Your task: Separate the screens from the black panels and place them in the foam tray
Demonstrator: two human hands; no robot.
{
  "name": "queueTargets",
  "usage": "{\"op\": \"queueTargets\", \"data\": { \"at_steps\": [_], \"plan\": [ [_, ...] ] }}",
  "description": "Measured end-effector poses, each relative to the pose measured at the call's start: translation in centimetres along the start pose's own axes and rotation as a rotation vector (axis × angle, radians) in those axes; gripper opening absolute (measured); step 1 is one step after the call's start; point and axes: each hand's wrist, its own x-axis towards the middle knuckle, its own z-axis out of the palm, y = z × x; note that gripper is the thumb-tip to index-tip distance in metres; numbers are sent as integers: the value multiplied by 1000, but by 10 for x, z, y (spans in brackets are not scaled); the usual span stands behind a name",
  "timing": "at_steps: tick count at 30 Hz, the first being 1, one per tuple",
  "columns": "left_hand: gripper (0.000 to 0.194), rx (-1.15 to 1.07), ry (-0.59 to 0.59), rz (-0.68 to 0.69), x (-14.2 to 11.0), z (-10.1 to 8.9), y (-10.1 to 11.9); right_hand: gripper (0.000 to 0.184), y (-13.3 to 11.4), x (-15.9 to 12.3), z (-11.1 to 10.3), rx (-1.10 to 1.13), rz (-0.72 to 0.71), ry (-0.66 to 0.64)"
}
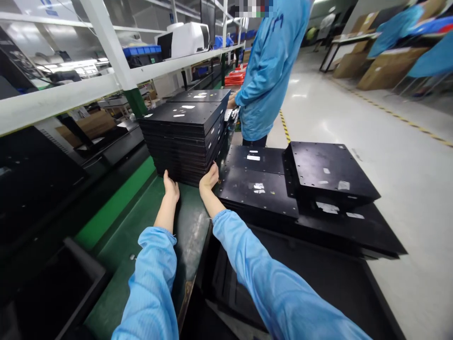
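A tall stack of flat black panels [177, 151] stands on the green bench top [141, 236], with small white labels on its upper faces. My left hand [171, 186] is at the lower front of the stack, its thumb up and its other fingers mostly hidden. Around the stack's lower right front corner, my right hand [209, 177] is pressed with bent fingers. Both hands hold the same stack low down. Behind the near pile, a second pile of black panels [201, 96] sits close against it.
To the right lie more labelled black panels [258, 189] and a raised black panel [332, 167], above a large black tray [300, 274]. A co-worker in a blue smock [272, 71] stands beyond the stack. A white shelf rail [60, 101] and green-footed post [136, 101] border the left.
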Motion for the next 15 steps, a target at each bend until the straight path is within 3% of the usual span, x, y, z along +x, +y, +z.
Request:
{"op": "queueTargets", "data": {
  "at_steps": [4,9,12,15],
  "plan": [
    [65,135,-13,6,-29,-26,-6,78,1,-7,-22,-48,-32,-137],
    [78,331,4,142,-59,-9,-6,86,13,-50,-60,-249,-166,-388],
    [77,426,-21,168,-60,-4,-7,97,13,-64,-67,-349,-168,-476],
    [78,508,-52,181,-53,-7,-8,101,8,-57,-66,-393,-119,-537]
  ]
}}
